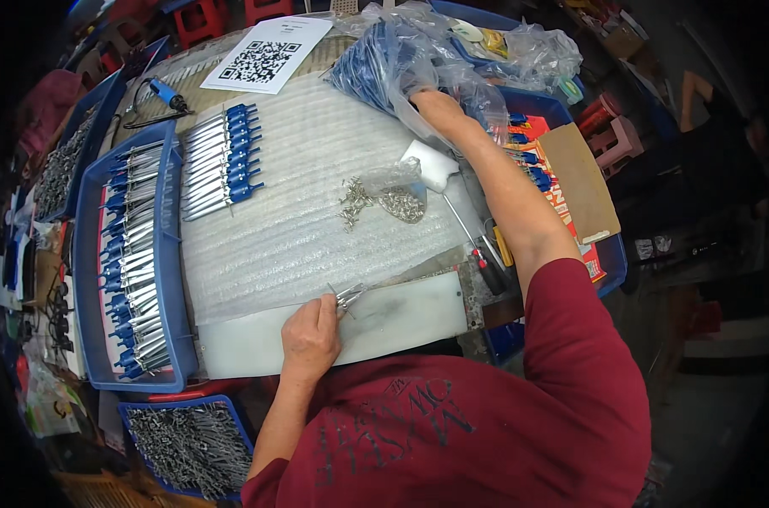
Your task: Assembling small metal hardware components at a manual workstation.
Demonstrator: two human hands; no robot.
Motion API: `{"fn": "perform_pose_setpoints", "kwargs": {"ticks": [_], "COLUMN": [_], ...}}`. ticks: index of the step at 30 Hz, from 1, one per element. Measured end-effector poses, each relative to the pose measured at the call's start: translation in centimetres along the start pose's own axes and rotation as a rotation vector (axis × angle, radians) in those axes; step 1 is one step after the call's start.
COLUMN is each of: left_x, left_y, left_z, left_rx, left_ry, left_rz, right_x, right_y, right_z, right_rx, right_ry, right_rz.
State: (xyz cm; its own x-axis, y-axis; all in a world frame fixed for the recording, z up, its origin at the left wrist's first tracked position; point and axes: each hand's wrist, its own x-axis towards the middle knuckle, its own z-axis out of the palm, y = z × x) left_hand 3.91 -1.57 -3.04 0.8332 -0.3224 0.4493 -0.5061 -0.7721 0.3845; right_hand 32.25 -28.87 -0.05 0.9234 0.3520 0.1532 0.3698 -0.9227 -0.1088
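Note:
My left hand [311, 335] is closed round a small bunch of thin silvery metal pieces [347, 296] above the white board [257, 341] at the near edge of the table. My right arm reaches far forward, and my right hand [435, 108] is in the mouth of a clear plastic bag [412, 72] full of blue parts [363, 69]. Plastic and the parts hide its fingers. Between the hands, a pile of small silvery screws [401, 204] lies on the foam sheet [283, 229]. Left of it is a row of metal rods with blue ends [224, 157].
A blue tray [178, 279] of similar blue-ended rods stands at the left. Below it sits a blue crate [126, 415] of dark metal pieces. A screwdriver [489, 273] and a white block [428, 165] lie near my right forearm. A printed sheet [307, 32] lies at the back.

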Motion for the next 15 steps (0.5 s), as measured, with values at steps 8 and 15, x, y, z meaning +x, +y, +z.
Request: {"fn": "perform_pose_setpoints", "kwargs": {"ticks": [8, 15], "left_x": [0.2, 0.2], "left_y": [0.1, 0.1], "left_z": [0.1, 0.0], "left_rx": [-0.015, -0.048], "left_ry": [0.009, 0.039], "left_rz": [-0.007, -0.017], "right_x": [-0.9, -3.8], "right_y": [2.6, 0.3], "right_z": [1.7, -3.3], "right_rx": [0.138, 0.263], "right_ry": [0.085, 0.072], "right_rz": [-0.018, 0.254]}}
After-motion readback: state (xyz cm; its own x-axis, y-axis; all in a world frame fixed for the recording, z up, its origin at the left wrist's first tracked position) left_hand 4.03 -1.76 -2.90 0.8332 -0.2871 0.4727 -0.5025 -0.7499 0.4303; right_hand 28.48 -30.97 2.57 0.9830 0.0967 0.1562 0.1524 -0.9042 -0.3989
